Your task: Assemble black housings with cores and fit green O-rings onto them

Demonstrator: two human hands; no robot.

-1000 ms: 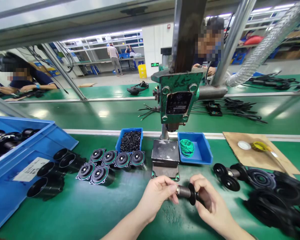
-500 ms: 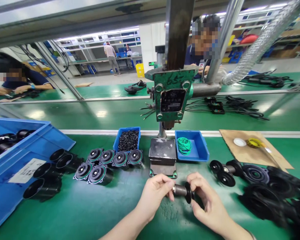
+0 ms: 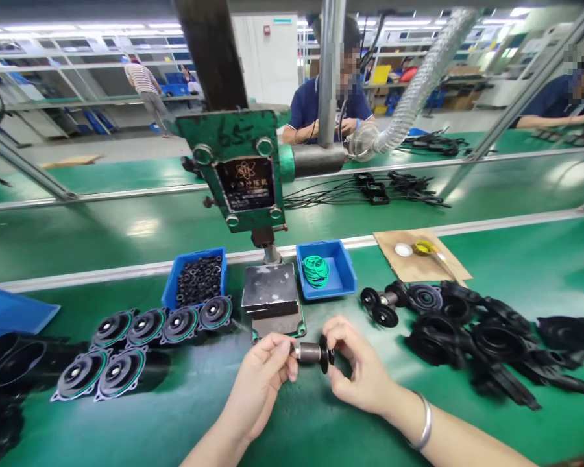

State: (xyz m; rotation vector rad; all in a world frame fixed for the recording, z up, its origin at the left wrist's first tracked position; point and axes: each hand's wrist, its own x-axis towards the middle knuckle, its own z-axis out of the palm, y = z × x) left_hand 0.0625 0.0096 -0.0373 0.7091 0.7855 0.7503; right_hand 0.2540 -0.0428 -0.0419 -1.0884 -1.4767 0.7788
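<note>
Both hands hold one small part over the green bench: a grey metal shaft piece [image 3: 309, 352] with a black disc at its right end. My left hand [image 3: 261, 381] pinches the shaft's left end with thumb and fingers. The disc end is gripped by the curled fingers of my right hand [image 3: 357, 371], which wears a silver bangle. The part hangs just in front of the press base block [image 3: 270, 291] under the green press head [image 3: 238, 167].
Left of the block stands a blue bin of black rings [image 3: 196, 278], right of it a blue bin of green O-rings [image 3: 327, 268]. Finished black discs [image 3: 146, 326] lie at left, a heap of black rubber parts [image 3: 486, 334] at right. People work across the belt.
The view has swung right, so bench items shifted left in frame and the big blue crate has nearly left view. Both hands keep holding the shaft part, now closer to the press block.
</note>
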